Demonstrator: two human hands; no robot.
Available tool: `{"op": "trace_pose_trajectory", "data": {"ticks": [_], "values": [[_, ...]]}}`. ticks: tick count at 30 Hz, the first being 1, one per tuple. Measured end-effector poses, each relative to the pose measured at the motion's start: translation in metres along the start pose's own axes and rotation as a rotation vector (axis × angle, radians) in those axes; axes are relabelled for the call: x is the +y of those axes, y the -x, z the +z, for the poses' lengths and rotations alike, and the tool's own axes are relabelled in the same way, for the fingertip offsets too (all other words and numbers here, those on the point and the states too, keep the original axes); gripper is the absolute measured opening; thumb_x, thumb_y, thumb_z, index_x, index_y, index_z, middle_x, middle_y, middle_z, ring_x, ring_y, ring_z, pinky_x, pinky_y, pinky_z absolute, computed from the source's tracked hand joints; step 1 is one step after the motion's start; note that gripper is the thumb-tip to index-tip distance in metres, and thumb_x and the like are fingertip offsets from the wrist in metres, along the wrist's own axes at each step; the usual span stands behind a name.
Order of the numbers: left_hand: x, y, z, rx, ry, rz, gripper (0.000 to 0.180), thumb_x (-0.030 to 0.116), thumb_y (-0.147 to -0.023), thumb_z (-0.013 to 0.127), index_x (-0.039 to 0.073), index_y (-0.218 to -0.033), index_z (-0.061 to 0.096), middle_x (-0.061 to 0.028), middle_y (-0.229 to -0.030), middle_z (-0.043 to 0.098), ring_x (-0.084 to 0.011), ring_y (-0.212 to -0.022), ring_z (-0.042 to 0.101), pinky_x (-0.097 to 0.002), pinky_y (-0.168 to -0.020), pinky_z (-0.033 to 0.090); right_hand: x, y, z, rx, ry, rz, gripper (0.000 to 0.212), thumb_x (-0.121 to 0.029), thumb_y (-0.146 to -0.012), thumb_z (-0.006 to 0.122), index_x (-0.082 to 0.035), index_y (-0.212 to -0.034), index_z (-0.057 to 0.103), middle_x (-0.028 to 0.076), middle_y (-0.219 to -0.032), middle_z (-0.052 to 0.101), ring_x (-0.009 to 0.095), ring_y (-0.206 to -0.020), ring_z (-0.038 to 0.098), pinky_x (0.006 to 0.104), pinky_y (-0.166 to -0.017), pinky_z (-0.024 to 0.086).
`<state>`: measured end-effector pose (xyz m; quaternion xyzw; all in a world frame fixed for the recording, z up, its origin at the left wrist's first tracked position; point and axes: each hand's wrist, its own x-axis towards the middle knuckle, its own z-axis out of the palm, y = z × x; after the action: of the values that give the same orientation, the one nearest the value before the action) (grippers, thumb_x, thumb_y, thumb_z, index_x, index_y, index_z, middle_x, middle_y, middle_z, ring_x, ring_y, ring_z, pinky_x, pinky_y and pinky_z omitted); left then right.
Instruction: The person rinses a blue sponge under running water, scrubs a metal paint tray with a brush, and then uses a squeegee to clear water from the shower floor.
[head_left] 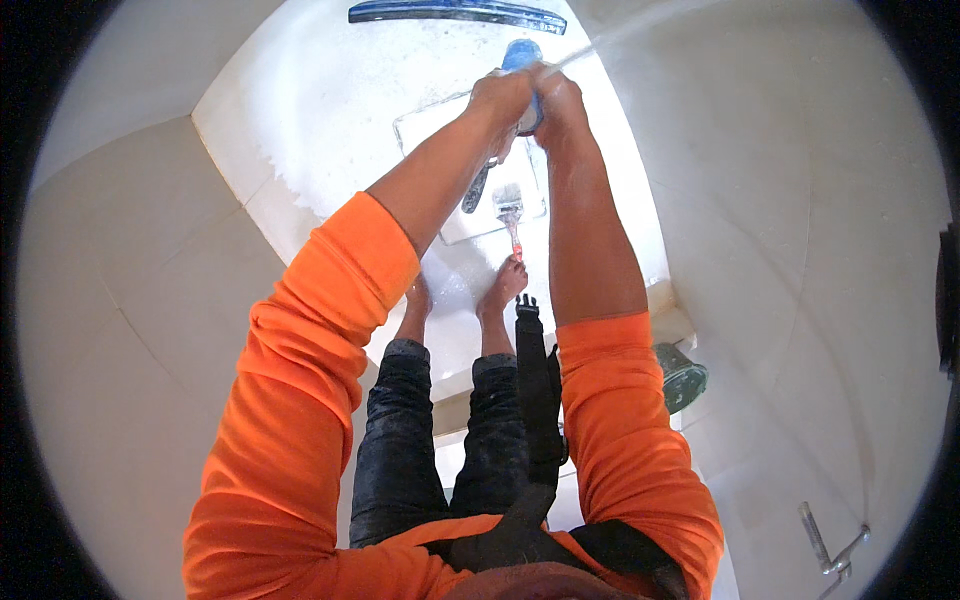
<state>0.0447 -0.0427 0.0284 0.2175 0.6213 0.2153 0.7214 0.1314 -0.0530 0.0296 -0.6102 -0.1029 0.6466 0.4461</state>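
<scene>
Both my arms reach forward, and the hands come together over the white wet floor. Between them is a blue, rounded, long object (522,56) with a paler lower part; its exact kind is hidden by the fingers. My left hand (500,98) is closed on its left side, my right hand (560,100) on its right. A thin stream of water (625,36) runs between the hands and the upper right. Just below the left hand is a dark handle (478,188); whether it touches that hand, I cannot tell. A paintbrush (509,205) with a red handle lies nearer my feet.
A blue squeegee-like bar (458,12) lies at the far end. A square outline (440,240) marks the floor beneath the brush. My bare feet (503,284) stand close by. A dark green bucket (682,378) is at the right, and a metal tap (835,555) juts out lower right.
</scene>
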Motion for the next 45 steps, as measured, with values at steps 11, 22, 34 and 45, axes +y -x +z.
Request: {"op": "trace_pose_trajectory", "data": {"ticks": [11,22,34,45], "values": [[0.014,0.025,0.008,-0.057,0.203,-0.05,0.04,0.028,-0.101,0.039,-0.004,-0.121,0.05,-0.0205,-0.114,0.057,-0.0297,-0.101,0.059,-0.0466,-0.085,0.049,0.0,0.022,-0.003,0.104,-0.138,0.063,0.042,-0.03,-0.102,0.042,0.005,-0.122,0.049,0.019,-0.106,0.06,0.031,-0.087,0.063,0.0454,-0.071,0.053],[0.029,0.037,-0.003,-0.148,0.106,-0.09,0.045,0.031,-0.098,0.046,-0.003,-0.128,0.048,-0.0206,-0.115,0.057,-0.0313,-0.104,0.059,-0.0477,-0.086,0.049,-0.003,0.044,0.0,0.096,-0.172,0.08,0.046,-0.031,-0.103,0.041,0.007,-0.128,0.047,0.02,-0.109,0.058,0.027,-0.095,0.06,0.0427,-0.076,0.05],[0.005,0.038,0.006,-0.16,0.178,-0.065,0.038,0.026,-0.1,0.047,-0.005,-0.121,0.051,-0.0179,-0.111,0.057,-0.0246,-0.088,0.06,-0.0383,-0.07,0.054,0.009,0.046,-0.02,0.188,0.025,0.026,0.034,-0.028,-0.101,0.046,0.001,-0.114,0.059,0.009,-0.092,0.061,0.016,-0.07,0.055,0.0342,-0.069,0.046],[-0.006,0.036,0.004,-0.044,0.361,-0.195,0.042,0.035,-0.099,0.042,-0.001,-0.12,0.049,-0.0179,-0.108,0.059,-0.0273,-0.089,0.063,-0.0397,-0.076,0.056,0.028,0.041,-0.021,0.216,0.114,-0.064,0.036,-0.021,-0.099,0.053,0.008,-0.118,0.061,0.018,-0.109,0.065,0.025,-0.084,0.065,0.0363,-0.068,0.051]]}}
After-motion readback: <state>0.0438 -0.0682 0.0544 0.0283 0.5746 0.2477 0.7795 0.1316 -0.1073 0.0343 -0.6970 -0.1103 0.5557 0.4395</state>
